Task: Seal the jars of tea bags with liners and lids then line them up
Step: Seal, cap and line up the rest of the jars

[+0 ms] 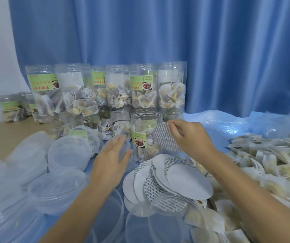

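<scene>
Open jar (pixel 145 135) of tea bags stands upright just above frame centre, its long axis vertical and its uncapped mouth facing up. Right hand (pixel 189 135) pinches a printed round liner (pixel 165 137) by its top edge between thumb and fingertips; the disc hangs tilted, nearly on edge, just beside the jar's shoulder at 3 o'clock. The jar mouth lies at about 10 o'clock from those fingertips and close by, so the coming move is judged to be a short carry up and left while laying the disc flat over the rim. Left hand (pixel 116 153) is open, fingers straight and relaxed, at the jar's 9 o'clock with the fingertips near or just touching the wall; contact cannot be told because of blur. It is the nearer hand for steadying the jar.

Surroundings: a fanned heap of spare liners (pixel 168 179) at 6 o'clock of the jar; clear plastic lids (pixel 67 153) stacked and scattered from 8 to 9 o'clock; loose tea bags (pixel 272 158) spread at 3 to 4 o'clock on blue plastic sheeting (pixel 228 123); a row of tall filled jars (pixel 105 92) at 12 o'clock against a blue curtain (pixel 158 32). Nothing stands between liner and jar mouth. The back row crowds the far side, leaving little room beyond the rim.
</scene>
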